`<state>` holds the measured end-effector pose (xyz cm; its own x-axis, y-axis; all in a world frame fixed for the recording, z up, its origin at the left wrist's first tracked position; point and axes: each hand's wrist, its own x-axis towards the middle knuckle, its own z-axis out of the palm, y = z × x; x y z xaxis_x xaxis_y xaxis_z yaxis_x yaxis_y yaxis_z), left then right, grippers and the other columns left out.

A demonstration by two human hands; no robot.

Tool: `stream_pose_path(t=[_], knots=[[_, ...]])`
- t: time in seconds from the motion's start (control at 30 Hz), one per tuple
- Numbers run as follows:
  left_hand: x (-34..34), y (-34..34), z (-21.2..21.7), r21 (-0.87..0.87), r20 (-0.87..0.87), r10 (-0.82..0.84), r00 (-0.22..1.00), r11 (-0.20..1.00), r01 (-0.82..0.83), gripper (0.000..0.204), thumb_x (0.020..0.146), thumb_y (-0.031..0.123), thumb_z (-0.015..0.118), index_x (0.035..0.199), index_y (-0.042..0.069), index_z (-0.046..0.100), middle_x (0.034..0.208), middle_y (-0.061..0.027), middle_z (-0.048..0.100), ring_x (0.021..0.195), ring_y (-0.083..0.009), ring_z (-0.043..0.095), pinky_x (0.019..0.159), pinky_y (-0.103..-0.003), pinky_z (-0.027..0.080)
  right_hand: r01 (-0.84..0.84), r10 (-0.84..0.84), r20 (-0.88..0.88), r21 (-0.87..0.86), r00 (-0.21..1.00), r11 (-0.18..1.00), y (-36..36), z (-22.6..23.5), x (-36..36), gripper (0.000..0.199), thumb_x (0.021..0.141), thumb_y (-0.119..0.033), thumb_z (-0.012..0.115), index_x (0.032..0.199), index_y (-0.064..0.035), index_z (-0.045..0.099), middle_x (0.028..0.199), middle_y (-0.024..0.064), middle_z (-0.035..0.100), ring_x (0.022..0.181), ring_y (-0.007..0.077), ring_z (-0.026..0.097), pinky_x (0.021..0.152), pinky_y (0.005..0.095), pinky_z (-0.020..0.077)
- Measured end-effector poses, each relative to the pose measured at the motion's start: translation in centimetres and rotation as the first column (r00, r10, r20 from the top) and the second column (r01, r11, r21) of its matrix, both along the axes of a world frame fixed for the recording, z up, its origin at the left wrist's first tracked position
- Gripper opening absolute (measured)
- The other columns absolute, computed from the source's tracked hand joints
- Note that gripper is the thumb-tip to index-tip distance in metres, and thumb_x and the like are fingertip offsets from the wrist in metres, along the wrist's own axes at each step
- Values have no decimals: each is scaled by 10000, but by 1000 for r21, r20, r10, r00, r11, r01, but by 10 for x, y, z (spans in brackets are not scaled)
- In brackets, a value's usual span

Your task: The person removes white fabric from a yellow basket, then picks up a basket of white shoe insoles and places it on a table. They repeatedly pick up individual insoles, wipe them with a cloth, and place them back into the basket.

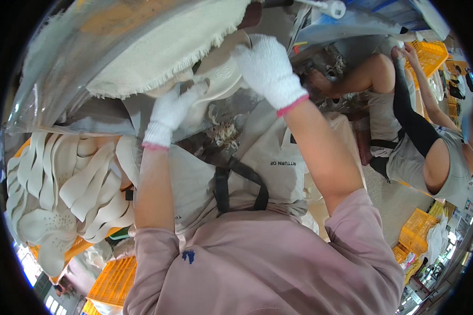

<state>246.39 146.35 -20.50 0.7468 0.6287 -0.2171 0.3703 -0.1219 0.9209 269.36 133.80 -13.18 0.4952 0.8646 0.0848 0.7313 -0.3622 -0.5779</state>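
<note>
A cream, foot-shaped shoe sole (218, 77) is held between my two gloved hands, close under the frayed edge of a large white cloth buffing wheel (157, 55). My left hand (174, 111), in a white knit glove with a pink cuff, is closed on the sole's near left end. Gripping its far right end is my right hand (268, 68), gloved alike, with the fingers bent over it. The wheel's rim hides part of the sole's far side, so I cannot tell if they touch.
Many cream soles (68, 184) lie heaped at my left over an orange crate (110, 281). A grey metal housing (47, 100) curves around the wheel. Fibre scraps (223, 135) lie below it. At the right sits a co-worker (399, 115), near another orange crate (428, 55).
</note>
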Motion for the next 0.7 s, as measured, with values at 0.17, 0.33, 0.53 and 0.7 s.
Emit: stream_pose_path(t=[0.17,0.33,0.53,0.7], knots=[[57,-86,24,-783,308,518,798,614,-97,347,1006,189,785,1238,-55,704,1166,-38,738,1019,-124,689,872,-307,563,-99,94,50,114,994,989,-31,52,-30,620,953,-449,696,1330,43,670,1376,303,671,1258,431,671,1028,488,574],[155,-99,28,-916,224,834,504,357,-183,329,1053,153,701,1301,-58,655,1213,-100,734,1038,-183,700,904,-353,581,150,-146,-31,234,989,961,-99,64,-34,930,867,-419,844,1578,31,449,1363,310,668,1291,448,655,1055,459,569],[120,-10,-14,6,162,117,980,993,-120,602,1036,305,740,1528,7,563,1345,-114,710,1204,-320,690,1056,-432,554,216,-255,43,405,966,888,-46,-4,-9,782,757,-402,809,1361,56,618,1293,314,698,1151,480,717,1003,495,585],[49,-21,-20,-53,34,260,965,965,-258,618,1066,448,704,1415,-56,629,1253,-124,722,1207,-217,674,1017,-346,545,-27,23,294,10,955,1000,-3,-14,17,598,869,-485,741,1111,63,747,1172,322,749,1134,472,730,990,505,592]])
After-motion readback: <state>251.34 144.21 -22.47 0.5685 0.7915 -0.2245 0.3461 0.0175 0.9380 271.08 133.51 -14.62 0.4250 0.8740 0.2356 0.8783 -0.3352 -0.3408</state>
